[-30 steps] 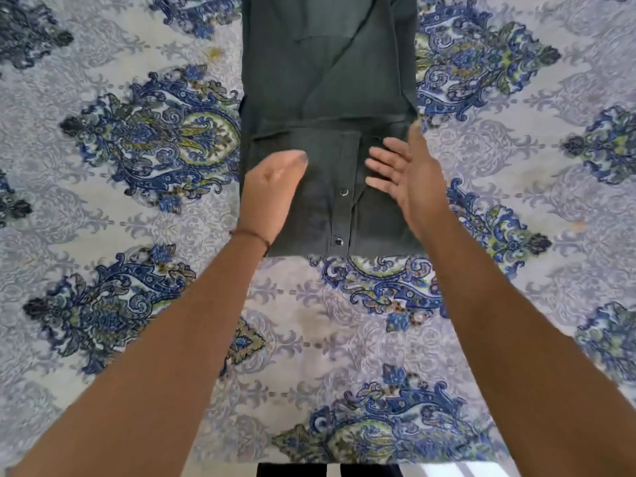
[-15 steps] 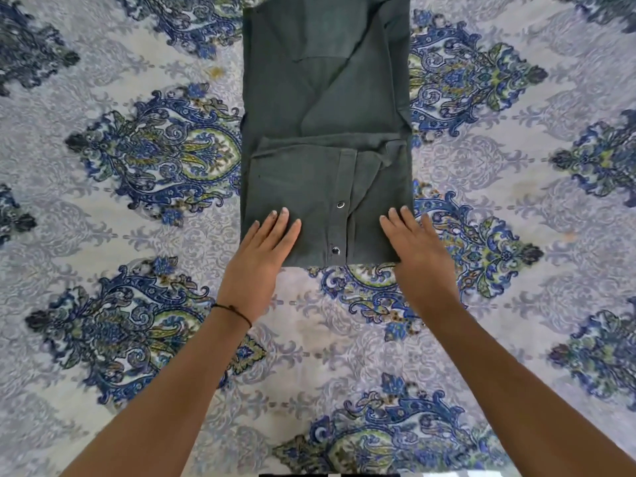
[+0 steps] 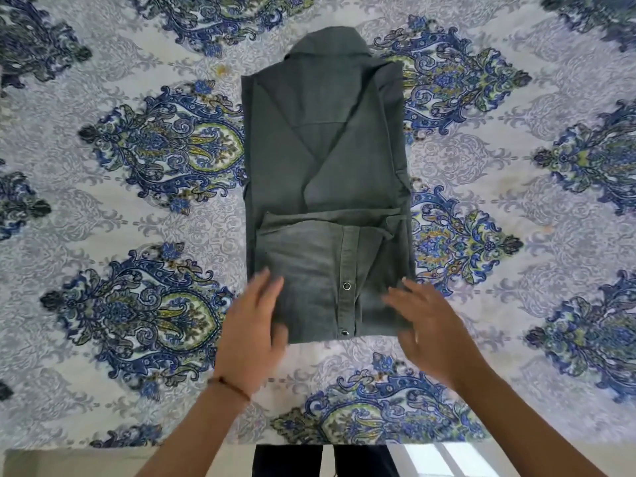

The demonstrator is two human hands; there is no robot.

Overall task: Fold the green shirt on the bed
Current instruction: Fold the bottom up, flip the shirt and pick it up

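The green shirt lies on the bed as a long narrow rectangle, collar at the far end, sleeves folded in, and its near hem turned up into a flap with two snap buttons. My left hand rests at the near left corner of that flap, fingers spread, thumb near the near edge. At the near right corner my right hand hovers or touches the cloth, fingers apart and blurred. Whether either hand pinches the fabric is unclear.
The bed is covered by a white sheet with blue and green paisley motifs, spreading wide on both sides of the shirt. The bed's near edge runs along the bottom, with floor and dark trouser legs below.
The view has tilted so the whole shirt, collar included, now shows. Both hands slid from the middle of the flap back to its near corners.
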